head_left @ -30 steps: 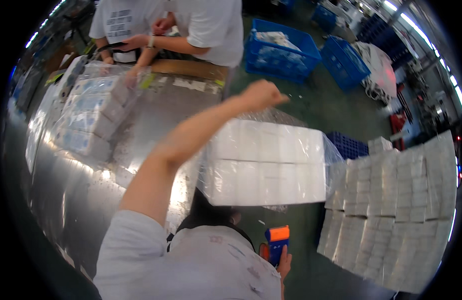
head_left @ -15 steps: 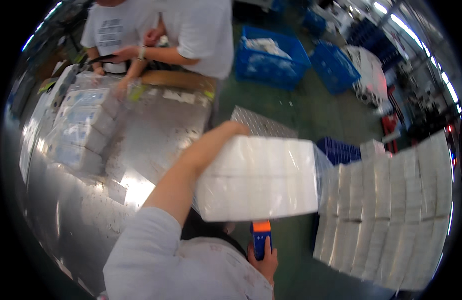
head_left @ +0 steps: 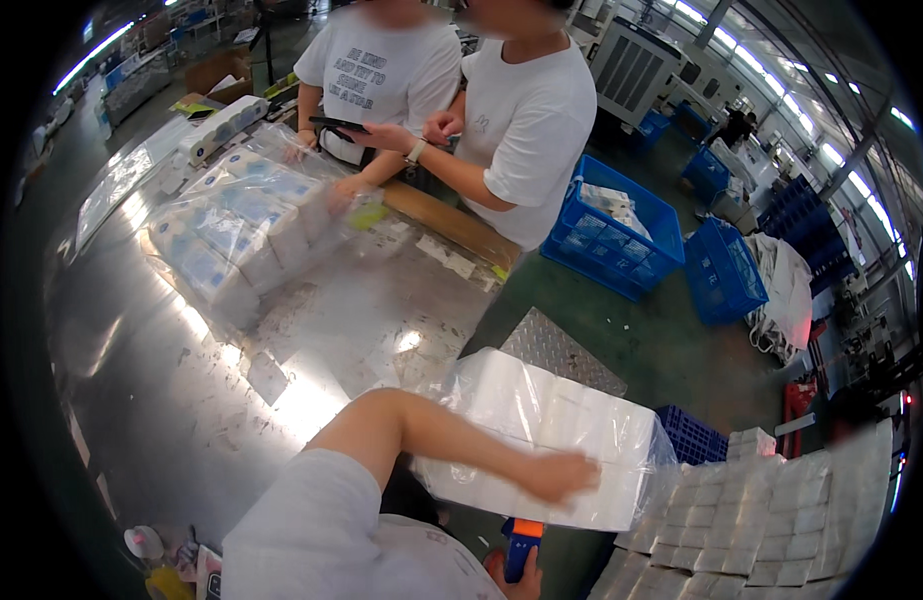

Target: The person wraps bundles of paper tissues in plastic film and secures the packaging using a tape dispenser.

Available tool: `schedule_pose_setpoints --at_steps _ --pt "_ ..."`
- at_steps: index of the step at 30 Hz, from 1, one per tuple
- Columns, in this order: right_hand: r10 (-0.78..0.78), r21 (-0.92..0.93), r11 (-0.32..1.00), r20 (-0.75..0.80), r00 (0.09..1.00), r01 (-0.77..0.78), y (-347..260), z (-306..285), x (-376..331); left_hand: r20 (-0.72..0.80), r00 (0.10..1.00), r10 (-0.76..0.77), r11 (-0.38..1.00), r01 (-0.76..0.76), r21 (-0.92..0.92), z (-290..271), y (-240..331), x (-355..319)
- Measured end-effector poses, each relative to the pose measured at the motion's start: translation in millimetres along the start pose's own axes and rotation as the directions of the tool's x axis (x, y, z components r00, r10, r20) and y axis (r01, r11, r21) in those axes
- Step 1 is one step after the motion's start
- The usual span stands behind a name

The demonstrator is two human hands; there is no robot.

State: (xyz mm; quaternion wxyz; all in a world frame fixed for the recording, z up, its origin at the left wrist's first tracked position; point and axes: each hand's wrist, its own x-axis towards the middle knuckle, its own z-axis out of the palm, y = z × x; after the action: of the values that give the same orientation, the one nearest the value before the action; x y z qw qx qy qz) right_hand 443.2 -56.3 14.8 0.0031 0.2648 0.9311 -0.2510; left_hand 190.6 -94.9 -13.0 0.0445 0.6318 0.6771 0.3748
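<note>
A large pack of white blocks in clear plastic film is held or propped in front of me, beside the metal table. My left hand reaches across its face, over the right part. The hand is smeared by motion, so its fingers do not show clearly. Below the pack, my right hand is closed round a blue handheld tool with an orange top. The tool's top sits close under the pack's lower edge; whether they touch is unclear.
Bagged rolls lie on the metal table. Two people in white shirts stand at its far side, one holding a phone. Stacked white packs rise at right. Blue crates and a metal plate are on the floor beyond.
My left hand has moved from the pack's far upper edge to across its face. The view has tilted up, so the pack sits lower. My right hand still grips the blue tool.
</note>
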Motion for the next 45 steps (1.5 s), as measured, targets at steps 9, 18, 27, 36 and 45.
schedule_pose_setpoints --at_steps 9,18,27,36,45 --pt "0.02 -0.069 0.997 -0.072 0.997 -0.025 -5.7 5.2 -15.9 0.089 0.996 -0.012 0.956 -0.015 0.293 39.4 38.1 -37.7" --pt "0.065 -0.025 0.998 0.137 0.988 -0.063 93.3 32.6 -69.0 0.163 0.987 -0.007 0.976 -0.028 0.214 40.3 34.5 -40.9" --pt "0.044 -0.065 0.997 0.167 0.985 -0.034 71.8 16.3 -51.9 0.185 0.983 -0.017 0.971 -0.028 0.239 44.5 30.0 -37.7" --pt "-0.093 0.042 0.995 0.19 0.977 0.086 35.2 -9.0 15.0 0.159 0.983 -0.092 0.878 0.005 0.479 35.8 54.4 -37.0" --pt "-0.076 0.176 0.984 0.381 0.922 0.009 80.2 -5.9 62.0 -0.018 0.999 -0.032 0.829 0.036 0.558 73.6 43.8 -38.7"
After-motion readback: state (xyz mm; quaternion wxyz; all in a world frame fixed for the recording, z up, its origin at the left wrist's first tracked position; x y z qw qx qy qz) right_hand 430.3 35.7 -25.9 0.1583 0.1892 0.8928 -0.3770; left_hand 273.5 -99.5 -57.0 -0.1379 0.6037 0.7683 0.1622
